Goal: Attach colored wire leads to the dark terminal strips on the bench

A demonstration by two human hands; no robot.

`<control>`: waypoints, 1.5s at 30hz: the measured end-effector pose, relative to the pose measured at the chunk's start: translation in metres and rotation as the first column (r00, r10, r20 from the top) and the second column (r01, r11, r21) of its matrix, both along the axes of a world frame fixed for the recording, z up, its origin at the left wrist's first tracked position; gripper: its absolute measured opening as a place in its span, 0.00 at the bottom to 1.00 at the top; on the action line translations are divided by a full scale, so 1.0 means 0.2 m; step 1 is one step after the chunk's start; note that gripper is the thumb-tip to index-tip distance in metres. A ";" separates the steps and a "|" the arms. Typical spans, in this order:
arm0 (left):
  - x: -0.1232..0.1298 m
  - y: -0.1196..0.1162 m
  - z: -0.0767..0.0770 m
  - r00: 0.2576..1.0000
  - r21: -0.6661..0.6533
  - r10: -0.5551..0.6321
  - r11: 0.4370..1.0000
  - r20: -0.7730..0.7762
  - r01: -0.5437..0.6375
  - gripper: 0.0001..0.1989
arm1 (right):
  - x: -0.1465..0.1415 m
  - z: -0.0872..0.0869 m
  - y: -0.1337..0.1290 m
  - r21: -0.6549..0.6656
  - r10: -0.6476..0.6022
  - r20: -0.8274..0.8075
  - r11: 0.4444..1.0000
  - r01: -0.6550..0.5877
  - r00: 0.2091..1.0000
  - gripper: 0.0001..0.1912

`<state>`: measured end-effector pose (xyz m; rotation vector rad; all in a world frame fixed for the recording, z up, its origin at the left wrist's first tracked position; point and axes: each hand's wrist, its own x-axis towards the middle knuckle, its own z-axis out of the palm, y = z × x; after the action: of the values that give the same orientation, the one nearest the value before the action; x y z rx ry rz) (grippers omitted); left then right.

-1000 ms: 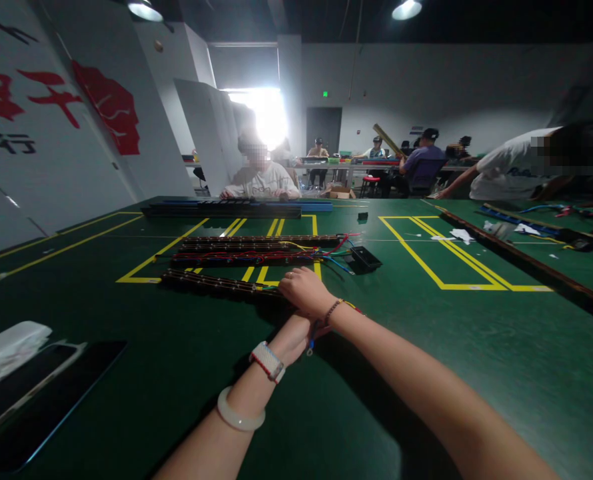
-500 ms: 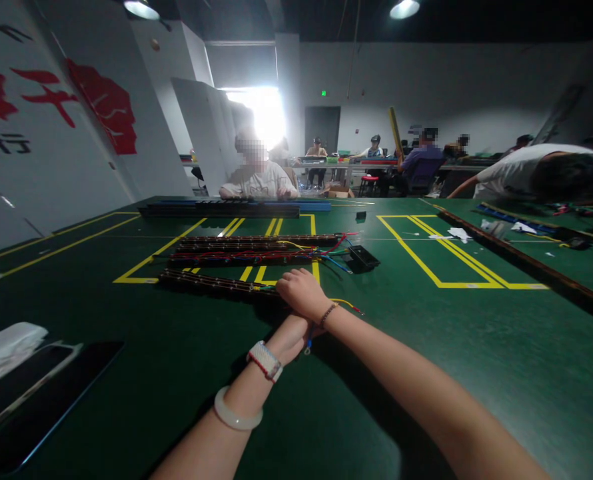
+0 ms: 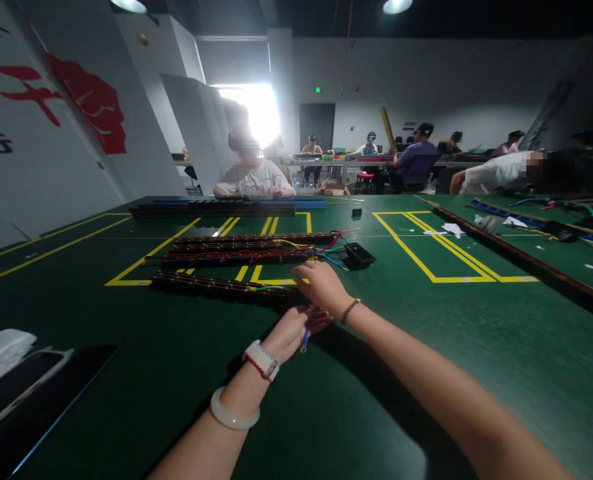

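Observation:
My left hand [image 3: 296, 328] is closed at the near end of a dark long strip [image 3: 216, 283]. A short blue wire [image 3: 306, 337] with a ring terminal hangs from its fingers. Just above it, my right hand [image 3: 322, 288] arches over the strip's end, fingers curled, and what they grip is hidden. A green wire [image 3: 271, 288] runs along the strip towards the hands. Behind lie more dark strips [image 3: 236, 248] with red, yellow, green and blue wires at their right end. A small black open box [image 3: 359, 255] sits beside those wire ends.
Yellow tape lines mark the green table [image 3: 426, 373]. At left lie a dark flat tablet-like object [image 3: 66, 400] and a white packet [image 3: 6, 350]. A long brown strip [image 3: 516, 257] crosses the right side. One person [image 3: 251, 177] sits opposite; another [image 3: 506, 172] leans over at right.
My right hand has lifted slightly and shifted right, away from my left wrist. More of my left hand's fingers now shows. The yellow wire end beside the right wrist is no longer visible.

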<state>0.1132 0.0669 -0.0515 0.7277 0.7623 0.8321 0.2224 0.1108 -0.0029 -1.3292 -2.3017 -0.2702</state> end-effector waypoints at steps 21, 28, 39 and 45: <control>-0.20 0.05 0.11 0.101 0.354 0.546 0.381 -0.831 0.854 0.14 | 0.39 -0.26 -0.06 -0.326 -0.071 -0.315 0.944 -0.038 0.946 0.11; -0.26 0.08 0.13 0.237 0.393 0.358 0.466 -0.903 0.793 0.15 | 0.39 -0.26 -0.06 -0.342 -0.083 -0.304 0.939 -0.028 0.949 0.11; -0.22 0.09 0.13 0.819 0.262 0.238 0.958 -0.522 -0.112 0.14 | 0.40 -0.26 -0.07 -0.366 -0.074 -0.324 0.929 -0.052 0.943 0.10; -0.16 0.08 0.10 0.805 0.442 0.372 0.884 -0.462 -0.154 0.16 | 0.40 -0.26 -0.07 -0.368 -0.077 -0.333 0.928 -0.054 0.940 0.09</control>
<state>0.0820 0.0826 -0.0307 1.2617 1.2491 1.0701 0.3014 0.0974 -0.0547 -1.4326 -2.1071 0.3923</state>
